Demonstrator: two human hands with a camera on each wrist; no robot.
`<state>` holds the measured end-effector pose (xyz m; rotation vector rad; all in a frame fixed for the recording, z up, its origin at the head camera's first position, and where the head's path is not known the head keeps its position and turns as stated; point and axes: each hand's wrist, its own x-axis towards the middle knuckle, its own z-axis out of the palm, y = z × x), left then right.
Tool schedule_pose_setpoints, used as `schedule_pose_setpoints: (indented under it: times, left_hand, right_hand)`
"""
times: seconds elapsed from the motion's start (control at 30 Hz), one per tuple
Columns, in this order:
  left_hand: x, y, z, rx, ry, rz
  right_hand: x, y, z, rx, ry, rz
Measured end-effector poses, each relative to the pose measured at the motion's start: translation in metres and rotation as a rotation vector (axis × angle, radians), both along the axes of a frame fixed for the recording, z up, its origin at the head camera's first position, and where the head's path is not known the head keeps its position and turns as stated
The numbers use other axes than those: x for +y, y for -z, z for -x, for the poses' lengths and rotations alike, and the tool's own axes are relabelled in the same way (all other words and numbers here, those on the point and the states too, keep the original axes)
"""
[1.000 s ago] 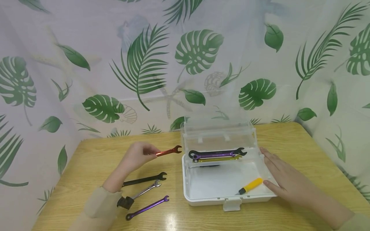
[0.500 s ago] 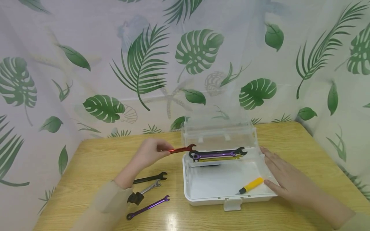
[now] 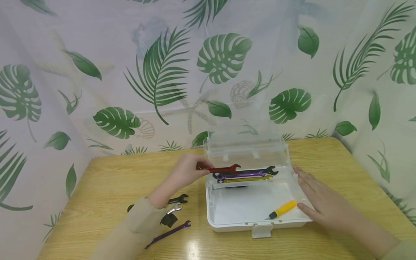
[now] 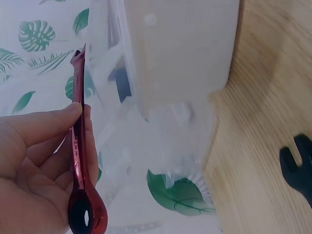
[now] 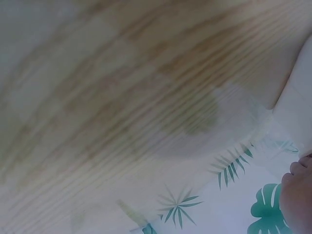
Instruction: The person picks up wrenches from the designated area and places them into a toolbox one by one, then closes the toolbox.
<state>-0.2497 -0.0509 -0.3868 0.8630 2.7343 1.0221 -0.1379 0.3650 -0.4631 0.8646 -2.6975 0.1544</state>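
My left hand pinches a red combination wrench between thumb and fingers. Its open end points right, over the inner tray of the white toolbox; the ring end shows near the palm in the left wrist view, where the wrench stands nearly upright. On that tray lie a black wrench, a purple wrench and a yellow-green wrench. My right hand rests with extended fingers against the toolbox's right side. A yellow-handled utility knife lies inside the box near that thumb.
The toolbox's clear lid stands raised at the back. On the wooden table, left of the box, lie a black wrench, a silver wrench and a purple wrench, partly behind the left sleeve. A leaf-print curtain hangs behind.
My left hand has carried the red wrench rightward from beside the toolbox to over its inner tray. The left sleeve now covers more of the table wrenches. My right hand stays put.
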Motion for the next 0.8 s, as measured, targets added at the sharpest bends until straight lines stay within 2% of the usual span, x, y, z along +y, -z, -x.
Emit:
schedule_pose_setpoints:
  times: [0.23, 0.6, 0.8]
  left_hand:
    - [0.020, -0.003, 0.000, 0.030, 0.018, 0.023]
    - [0.050, -0.003, 0.004, 0.015, 0.074, -0.001]
    - [0.066, -0.002, 0.007, -0.026, 0.075, -0.015]
  right_hand:
    - [0.000, 0.000, -0.001, -0.013, 0.022, -0.009]
    - [0.001, 0.002, -0.001, -0.036, 0.044, -0.016]
    - [0.000, 0.001, -0.001, -0.029, 0.034, -0.003]
